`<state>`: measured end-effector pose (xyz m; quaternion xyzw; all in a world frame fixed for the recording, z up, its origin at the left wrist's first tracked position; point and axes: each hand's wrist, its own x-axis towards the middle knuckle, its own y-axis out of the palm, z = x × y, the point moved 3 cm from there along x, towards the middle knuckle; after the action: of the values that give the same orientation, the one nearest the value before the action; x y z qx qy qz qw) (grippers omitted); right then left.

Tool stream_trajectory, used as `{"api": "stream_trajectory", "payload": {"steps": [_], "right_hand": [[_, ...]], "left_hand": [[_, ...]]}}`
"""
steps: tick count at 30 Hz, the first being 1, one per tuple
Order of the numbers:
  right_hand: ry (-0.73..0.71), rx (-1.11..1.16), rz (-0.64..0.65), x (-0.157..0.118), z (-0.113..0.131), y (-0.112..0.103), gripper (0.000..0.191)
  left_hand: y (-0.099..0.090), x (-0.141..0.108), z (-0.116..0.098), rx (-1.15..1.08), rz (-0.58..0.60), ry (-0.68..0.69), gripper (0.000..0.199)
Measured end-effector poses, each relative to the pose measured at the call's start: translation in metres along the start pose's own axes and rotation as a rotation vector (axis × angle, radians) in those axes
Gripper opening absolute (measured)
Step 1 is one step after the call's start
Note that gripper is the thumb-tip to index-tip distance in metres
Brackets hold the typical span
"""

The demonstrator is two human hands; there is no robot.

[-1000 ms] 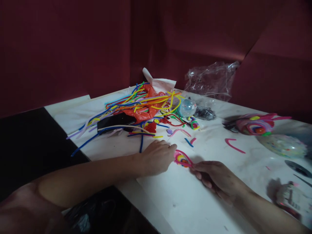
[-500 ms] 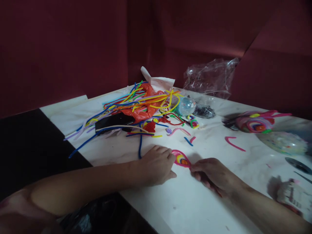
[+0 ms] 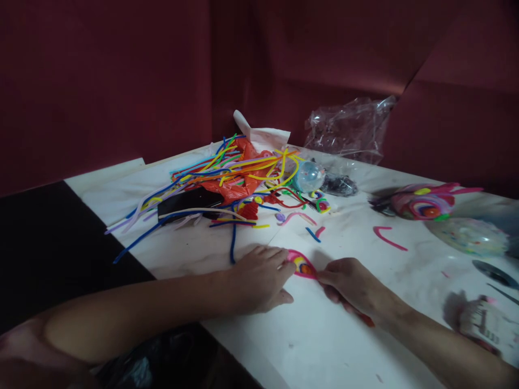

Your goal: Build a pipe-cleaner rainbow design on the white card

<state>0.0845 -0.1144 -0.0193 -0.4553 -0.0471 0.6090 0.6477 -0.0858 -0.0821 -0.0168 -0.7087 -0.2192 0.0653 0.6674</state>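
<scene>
A small drop-shaped piece (image 3: 303,266) with a bright pink rim and yellow, orange and dark bands inside lies between my hands; it looks made of pipe cleaners. My left hand (image 3: 261,278) rests over its left end, fingers stretched out and thumb apart, hiding that end. At the pointed right end my right hand (image 3: 352,283) is closed, thumb and finger pinching the pink tip. Under the right palm shows a red-orange object (image 3: 366,320), mostly hidden. Short pink (image 3: 320,232) and blue (image 3: 312,235) strips lie just beyond.
Many coloured pipe cleaners (image 3: 194,175) lie heaped over a red plastic bag (image 3: 239,186) and a dark, flat object (image 3: 182,204). A clear ball (image 3: 308,176), a transparent bag (image 3: 352,129), a multicoloured fish-like figure (image 3: 424,202) and a black roll (image 3: 493,274) are around the white table (image 3: 324,351).
My left hand has shifted slightly right, its fingers reaching further over the pink-rimmed piece. My right hand has turned a little at the tip, and more of the red-orange object shows.
</scene>
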Motion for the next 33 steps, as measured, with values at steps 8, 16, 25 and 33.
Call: {"api": "stream_trajectory", "payload": {"steps": [8,16,25,33], "right_hand": [[-0.242,-0.262,-0.187,0.004,0.001,-0.008,0.002],[-0.305,-0.224,-0.098,0.013,0.006,-0.007,0.014],[-0.274,-0.227,-0.113,0.022,0.011,-0.008,0.016],[-0.295,-0.252,-0.145,0.023,0.015,-0.005,0.015]], "left_hand": [[0.000,-0.002,-0.001,-0.013,-0.003,0.052,0.043],[0.001,-0.002,0.000,-0.008,-0.002,0.067,0.045],[0.001,-0.001,0.001,-0.046,0.013,0.064,0.047],[-0.001,0.000,0.000,-0.065,0.034,0.050,0.049]]}}
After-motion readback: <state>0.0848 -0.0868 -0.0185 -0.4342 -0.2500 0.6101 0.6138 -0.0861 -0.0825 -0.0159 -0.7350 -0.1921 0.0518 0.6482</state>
